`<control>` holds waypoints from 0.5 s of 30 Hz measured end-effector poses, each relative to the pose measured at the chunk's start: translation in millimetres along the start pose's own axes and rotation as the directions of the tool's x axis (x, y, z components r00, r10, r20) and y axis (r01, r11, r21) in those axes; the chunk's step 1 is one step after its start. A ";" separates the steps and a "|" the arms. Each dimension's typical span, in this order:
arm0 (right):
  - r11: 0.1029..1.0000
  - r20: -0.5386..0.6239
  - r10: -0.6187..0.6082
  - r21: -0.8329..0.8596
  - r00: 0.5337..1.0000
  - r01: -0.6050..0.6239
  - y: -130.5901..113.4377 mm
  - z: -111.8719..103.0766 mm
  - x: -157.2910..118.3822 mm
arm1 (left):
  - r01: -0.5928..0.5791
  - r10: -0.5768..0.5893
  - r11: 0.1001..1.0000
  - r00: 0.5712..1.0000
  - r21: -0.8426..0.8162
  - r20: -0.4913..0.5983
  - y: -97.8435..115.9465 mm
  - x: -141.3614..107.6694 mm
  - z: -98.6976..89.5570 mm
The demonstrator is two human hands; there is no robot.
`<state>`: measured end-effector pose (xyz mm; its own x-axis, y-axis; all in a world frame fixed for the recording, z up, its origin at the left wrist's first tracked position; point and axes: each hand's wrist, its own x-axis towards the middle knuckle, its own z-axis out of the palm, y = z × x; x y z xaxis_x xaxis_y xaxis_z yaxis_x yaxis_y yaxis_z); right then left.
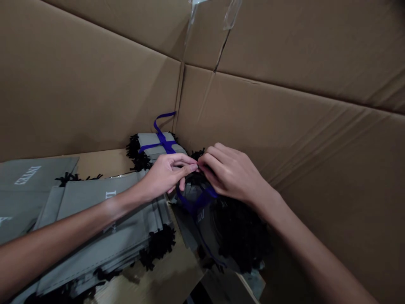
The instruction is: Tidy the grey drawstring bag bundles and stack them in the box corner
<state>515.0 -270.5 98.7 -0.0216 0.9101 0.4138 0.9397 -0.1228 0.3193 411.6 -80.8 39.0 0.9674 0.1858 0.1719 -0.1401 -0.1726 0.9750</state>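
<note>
Cardboard carton wall [268, 126] behind; left grip [166, 175], right grip [230, 173] pinching top of fringed gray bundle [193, 194].

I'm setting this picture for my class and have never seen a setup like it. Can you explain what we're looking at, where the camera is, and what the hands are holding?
No machine is involved here. This single picture comes from a camera worn on a person's head, looking forward and down, so their own bare arms reach into view. Their left hand and right hand meet on a dark bundle crossed by a blue ribbon. Exactly what the fingertips pinch is too small to tell. Behind it sits a grey bundle, also tied with ribbon. To the left lie flat grey cloth pieces with black fringes. All of this is inside a large cardboard box.
</note>
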 end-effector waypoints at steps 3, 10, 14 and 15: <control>0.949 -0.120 0.202 0.269 0.972 -0.165 -4.1 2.3 -7.8 | 0.016 -0.019 0.998 0.999 -0.069 -0.044 -2.0 -0.9 0.9; 0.571 0.166 0.521 0.662 0.837 -0.486 -15.3 7.2 -10.2 | 0.019 -0.029 0.993 0.996 -0.117 -0.085 -7.1 -4.1 0.7; 0.532 0.157 0.543 0.696 0.825 -0.482 -13.0 15.1 -4.9 | 0.010 -0.026 0.990 0.993 -0.140 -0.113 -9.5 -4.3 0.3; 0.537 0.136 0.547 0.699 0.826 -0.472 -12.1 17.1 -4.6 | 0.007 -0.024 0.990 0.993 -0.144 -0.116 -9.7 -4.3 0.3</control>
<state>509.6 -266.4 78.4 0.5429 0.7384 0.4000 0.7538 -0.2186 -0.6197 408.9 -80.2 28.8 0.9394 0.3012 0.1636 -0.1620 -0.0305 0.9863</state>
